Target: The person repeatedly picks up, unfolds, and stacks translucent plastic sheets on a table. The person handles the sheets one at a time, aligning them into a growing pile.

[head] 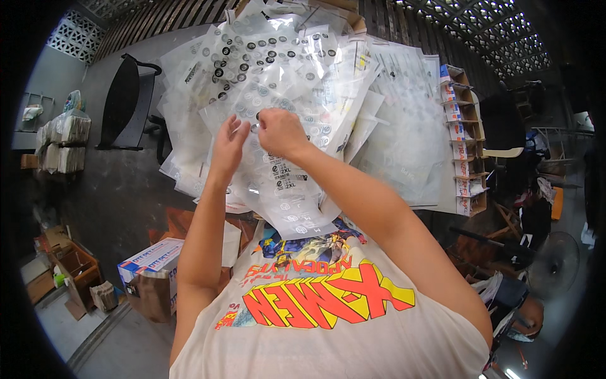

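A broad, loose heap of clear and frosted transfer film sheets (189, 113), many printed with small black or white round logos, lies in front of me. My right hand (282, 132) is over the heap's middle, thumb and fingertips pinched together at a small dark round print. Just left of it, my left hand (231, 147) has curled fingers and its thumb toward the right hand; whether clear film lies between them I cannot tell. Below both hands, a strip of film with black size labels (286, 177) overlaps a frosted sheet with white prints (300, 222), which hangs toward my shirt.
Flatter film sheets (402, 128) lie right of the heap, beside a cardboard organizer (466, 147) with several compartments. A black curved-panel object (128, 104) is at the left. Lower left stands a printed carton (156, 270); a fan (553, 265) is at the right.
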Demonstrator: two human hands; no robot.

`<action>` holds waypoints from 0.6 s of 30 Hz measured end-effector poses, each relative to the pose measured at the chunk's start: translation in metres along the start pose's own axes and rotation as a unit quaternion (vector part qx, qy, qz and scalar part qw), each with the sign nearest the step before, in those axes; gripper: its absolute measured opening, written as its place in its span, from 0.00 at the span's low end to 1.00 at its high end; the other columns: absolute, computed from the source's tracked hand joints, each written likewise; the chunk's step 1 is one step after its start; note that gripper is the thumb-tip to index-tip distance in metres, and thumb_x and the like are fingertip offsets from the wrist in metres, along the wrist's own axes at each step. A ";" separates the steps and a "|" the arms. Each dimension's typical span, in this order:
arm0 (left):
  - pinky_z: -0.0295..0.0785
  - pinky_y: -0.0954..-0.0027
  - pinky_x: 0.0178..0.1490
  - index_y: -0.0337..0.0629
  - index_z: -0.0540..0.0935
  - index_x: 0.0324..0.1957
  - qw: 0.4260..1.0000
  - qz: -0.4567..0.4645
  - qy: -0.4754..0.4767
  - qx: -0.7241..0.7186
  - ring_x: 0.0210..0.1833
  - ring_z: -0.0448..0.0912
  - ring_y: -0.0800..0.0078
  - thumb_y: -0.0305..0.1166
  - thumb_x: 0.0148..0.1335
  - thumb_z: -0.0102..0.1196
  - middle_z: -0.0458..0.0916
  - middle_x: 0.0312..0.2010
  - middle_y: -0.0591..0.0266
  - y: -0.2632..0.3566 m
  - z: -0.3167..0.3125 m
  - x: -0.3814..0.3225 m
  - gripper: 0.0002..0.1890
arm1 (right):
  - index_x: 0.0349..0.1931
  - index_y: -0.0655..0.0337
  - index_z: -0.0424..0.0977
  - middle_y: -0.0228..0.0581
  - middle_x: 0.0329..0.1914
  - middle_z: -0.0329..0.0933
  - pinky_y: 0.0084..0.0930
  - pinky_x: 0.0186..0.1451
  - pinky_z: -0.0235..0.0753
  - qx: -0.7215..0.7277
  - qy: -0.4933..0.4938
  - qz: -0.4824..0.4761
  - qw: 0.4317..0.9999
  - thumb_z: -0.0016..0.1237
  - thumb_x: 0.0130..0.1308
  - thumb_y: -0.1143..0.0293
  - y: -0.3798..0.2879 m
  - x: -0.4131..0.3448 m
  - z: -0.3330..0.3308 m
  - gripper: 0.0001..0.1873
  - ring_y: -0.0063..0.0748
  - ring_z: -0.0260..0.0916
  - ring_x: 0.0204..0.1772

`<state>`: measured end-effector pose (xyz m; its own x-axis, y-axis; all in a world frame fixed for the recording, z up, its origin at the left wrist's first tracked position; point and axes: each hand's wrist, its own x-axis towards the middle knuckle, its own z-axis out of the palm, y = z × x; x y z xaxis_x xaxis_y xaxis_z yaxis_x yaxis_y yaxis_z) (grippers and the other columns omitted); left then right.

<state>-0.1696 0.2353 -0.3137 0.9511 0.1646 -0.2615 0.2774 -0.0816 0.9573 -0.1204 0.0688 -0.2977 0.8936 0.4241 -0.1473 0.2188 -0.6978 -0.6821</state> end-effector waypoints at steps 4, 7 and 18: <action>0.72 0.59 0.63 0.32 0.71 0.65 0.994 0.055 0.049 0.081 0.63 0.76 0.53 0.37 0.64 0.64 0.75 0.62 0.44 0.004 0.008 0.000 0.31 | 0.55 0.61 0.72 0.53 0.63 0.69 0.47 0.65 0.69 -0.048 0.159 0.096 0.981 0.57 0.58 0.59 0.025 0.023 0.005 0.26 0.57 0.64 0.69; 0.74 0.59 0.62 0.33 0.73 0.64 0.951 0.202 0.056 0.226 0.60 0.78 0.57 0.33 0.66 0.62 0.77 0.60 0.47 0.017 0.014 -0.017 0.27 | 0.64 0.62 0.64 0.52 0.66 0.68 0.44 0.68 0.67 -0.024 0.153 0.289 0.945 0.62 0.57 0.50 0.047 0.041 -0.025 0.39 0.52 0.64 0.71; 0.72 0.63 0.64 0.35 0.71 0.65 0.990 0.090 0.033 0.103 0.61 0.77 0.62 0.33 0.70 0.59 0.76 0.61 0.50 -0.003 -0.017 -0.015 0.25 | 0.45 0.61 0.79 0.56 0.45 0.81 0.46 0.54 0.79 0.025 0.127 0.084 0.988 0.58 0.59 0.61 0.034 0.033 -0.011 0.17 0.59 0.80 0.50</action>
<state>-0.1868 0.2503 -0.3105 0.9785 0.1926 -0.0740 0.1326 -0.3125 0.9406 -0.0790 0.0524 -0.3179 0.9867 0.1413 -0.0805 0.0454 -0.7144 -0.6982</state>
